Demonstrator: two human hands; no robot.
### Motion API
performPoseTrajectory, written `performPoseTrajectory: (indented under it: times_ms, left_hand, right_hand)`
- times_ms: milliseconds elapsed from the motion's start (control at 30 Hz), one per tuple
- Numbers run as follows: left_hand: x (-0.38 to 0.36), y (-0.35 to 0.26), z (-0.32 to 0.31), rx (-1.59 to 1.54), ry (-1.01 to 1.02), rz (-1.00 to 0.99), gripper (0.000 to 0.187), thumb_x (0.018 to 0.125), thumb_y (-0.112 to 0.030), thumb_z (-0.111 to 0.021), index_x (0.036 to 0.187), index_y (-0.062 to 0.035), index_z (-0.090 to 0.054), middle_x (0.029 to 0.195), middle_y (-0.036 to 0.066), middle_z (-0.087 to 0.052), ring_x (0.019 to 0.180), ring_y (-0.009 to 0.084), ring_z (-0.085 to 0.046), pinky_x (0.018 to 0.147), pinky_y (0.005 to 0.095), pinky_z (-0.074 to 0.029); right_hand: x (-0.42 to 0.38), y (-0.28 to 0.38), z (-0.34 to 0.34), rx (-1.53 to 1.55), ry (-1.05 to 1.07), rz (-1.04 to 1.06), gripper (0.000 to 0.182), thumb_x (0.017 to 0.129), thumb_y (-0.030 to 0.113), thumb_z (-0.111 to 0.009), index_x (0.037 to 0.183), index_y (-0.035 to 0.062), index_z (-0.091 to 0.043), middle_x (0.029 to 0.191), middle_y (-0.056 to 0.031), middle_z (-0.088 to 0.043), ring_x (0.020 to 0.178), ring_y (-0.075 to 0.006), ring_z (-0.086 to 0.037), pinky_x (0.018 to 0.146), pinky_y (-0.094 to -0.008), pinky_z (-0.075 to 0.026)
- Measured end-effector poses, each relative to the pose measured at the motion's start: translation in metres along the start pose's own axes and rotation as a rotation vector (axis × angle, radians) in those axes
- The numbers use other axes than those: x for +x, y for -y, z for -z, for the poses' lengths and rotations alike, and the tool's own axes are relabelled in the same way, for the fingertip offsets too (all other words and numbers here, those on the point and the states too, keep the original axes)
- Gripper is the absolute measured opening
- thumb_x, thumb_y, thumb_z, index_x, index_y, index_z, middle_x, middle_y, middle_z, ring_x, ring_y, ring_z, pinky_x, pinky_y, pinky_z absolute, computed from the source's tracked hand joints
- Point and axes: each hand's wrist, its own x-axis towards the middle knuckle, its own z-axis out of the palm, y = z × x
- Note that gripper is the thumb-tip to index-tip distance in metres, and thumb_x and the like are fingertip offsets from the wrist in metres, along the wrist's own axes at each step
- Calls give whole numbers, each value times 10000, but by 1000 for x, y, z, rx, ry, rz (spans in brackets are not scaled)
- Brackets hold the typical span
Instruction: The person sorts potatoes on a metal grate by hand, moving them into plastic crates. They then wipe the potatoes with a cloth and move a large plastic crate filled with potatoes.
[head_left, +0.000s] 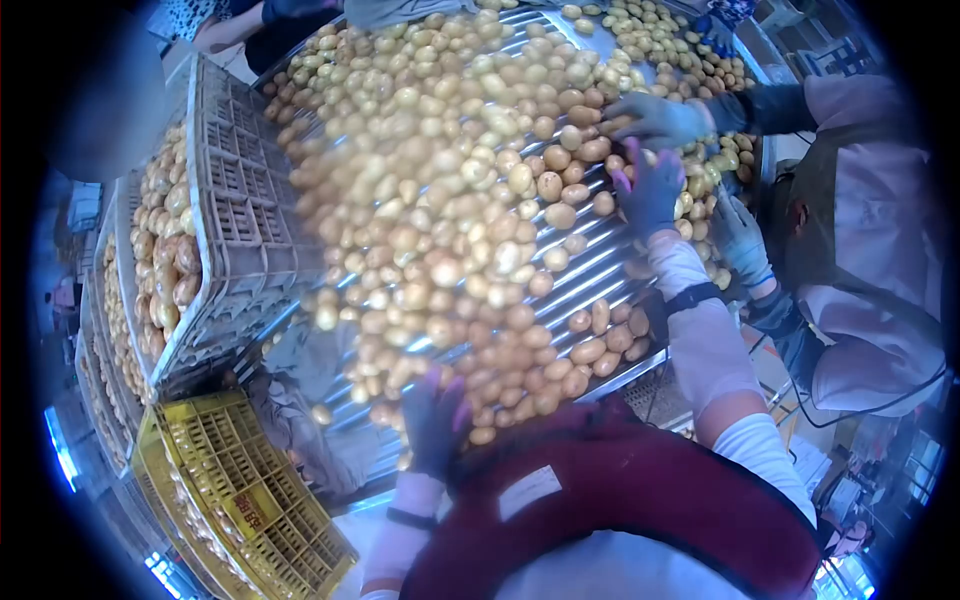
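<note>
Many potatoes [440, 265] lie on a bed of metal rollers [580, 240]. At the near edge, my left hand [432, 425], in a dark glove with purple fingertips, rests against the potatoes with its fingers stretched out. My right hand [652, 190] wears the same kind of glove. It reaches across to the right side of the rollers, fingers apart, beside several potatoes and close to a co-worker's gloved hand [660, 120]. Neither of my hands visibly holds a potato. Blur softens the potatoes in the middle.
Stacked grey crates [235, 170] full of potatoes stand on the left. A yellow crate [250, 500] sits nearer, at lower left. A co-worker's other gloved hand [740, 240] is at the right edge. More people's arms show along the far side.
</note>
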Motion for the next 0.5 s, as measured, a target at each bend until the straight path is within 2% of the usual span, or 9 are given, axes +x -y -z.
performPoseTrajectory:
  times_ms: [33, 67, 133, 167, 200, 233, 300, 400, 500]
  left_hand:
    - [-2, -2, 3, -51, 1, 8, 419, 832, -175, -729, 1239, -118, -648, 1276, 216, -557, 1134, 421, -529, 951, 525, -424]
    - [-5, -6, 3, -219, -3, 179, 411, 829, -173, -732, 1227, -114, -653, 1277, 216, -558, 1131, 421, -531, 950, 524, -427]
    - [-2, -18, 4, -446, -22, 405, 395, 825, -170, -736, 1208, -106, -662, 1281, 212, -561, 1130, 421, -534, 954, 524, -429]
    - [-2, -21, 3, -503, -41, 458, 388, 824, -169, -737, 1200, -103, -666, 1284, 210, -561, 1132, 420, -534, 959, 524, -429]
    - [-4, -18, -2, -447, -76, 391, 381, 826, -170, -735, 1195, -101, -669, 1292, 206, -561, 1141, 417, -534, 968, 524, -427]
    - [-4, -15, -5, -365, -90, 298, 379, 829, -174, -735, 1194, -100, -671, 1296, 201, -562, 1151, 414, -533, 976, 526, -425]
    - [-1, -7, -8, -174, -113, 88, 378, 833, -185, -735, 1196, -100, -672, 1302, 192, -566, 1173, 409, -529, 992, 530, -420]
    - [25, -17, -3, -121, -101, -97, 399, 829, -194, -741, 1213, -113, -673, 1309, 176, -572, 1207, 397, -522, 1024, 538, -399]
    - [52, -30, -14, -14, -125, -319, 349, 830, -225, -720, 1166, -141, -685, 1244, 146, -601, 1175, 374, -540, 1015, 548, -391]
  right_hand:
    - [-4, 6, 10, 360, 32, -32, 562, 923, 339, -645, 1425, 153, -474, 1402, -185, -428, 1333, -348, -395, 1087, -495, -330]
    - [-14, 13, 21, 716, 66, -63, 555, 919, 317, -659, 1411, 129, -484, 1380, -177, -452, 1310, -332, -425, 1065, -456, -367]
    - [-54, 38, 60, 654, 121, 129, 470, 895, 236, -711, 1313, 85, -556, 1213, -116, -587, 1151, -279, -566, 942, -358, -482]
    - [-86, 46, 66, 764, 304, 80, 243, 949, 252, -616, 1133, 93, -624, 988, -95, -645, 876, -271, -649, 804, -419, -524]
    - [-114, 45, 61, 873, 659, 182, 378, 841, 270, -752, 1152, 78, -651, 1038, -87, -672, 970, -253, -653, 859, -390, -516]
    - [-130, 62, 97, 511, 729, 628, 419, 798, 372, -770, 1075, 73, -668, 1049, -107, -671, 939, -270, -653, 814, -413, -514]
    - [-153, 86, 119, 464, 1171, 763, 466, 754, 435, -783, 1013, 65, -668, 1096, -119, -651, 967, -306, -623, 814, -440, -492]
    - [-200, 83, 114, 472, 845, 814, 484, 722, 441, -788, 998, 63, -665, 1151, -132, -623, 1010, -333, -591, 838, -465, -464]
    - [-214, 80, 87, 397, 897, 765, 484, 712, 429, -793, 1009, 68, -669, 1167, -137, -607, 1047, -345, -573, 887, -462, -449]
